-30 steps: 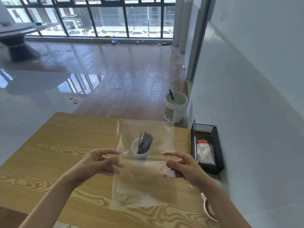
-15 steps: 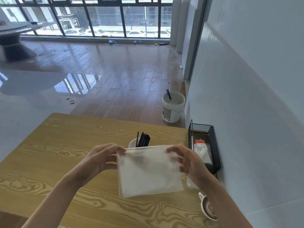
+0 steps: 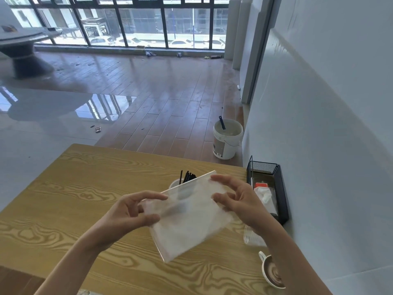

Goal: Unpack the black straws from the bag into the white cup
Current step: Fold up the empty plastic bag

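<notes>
A clear plastic bag point(image 3: 187, 222), folded over and with nothing visible inside, hangs tilted above the wooden table point(image 3: 63, 201). My left hand point(image 3: 129, 213) pinches its left edge between thumb and fingers. My right hand point(image 3: 236, 201) pinches its upper right edge. Behind the bag stands the white cup point(image 3: 174, 185), partly hidden by it, with several black straws point(image 3: 188, 176) sticking up out of it.
A black mesh tray point(image 3: 280, 188) with a tissue pack sits against the wall at right. A clear plastic cup point(image 3: 253, 237) and a cup of latte point(image 3: 272, 273) stand near my right forearm. A white bucket point(image 3: 226, 138) is on the floor beyond the table.
The bag was held up flat and open, then folded in half. Now it has tilted, its right end raised and its lower corner swung down toward me.
</notes>
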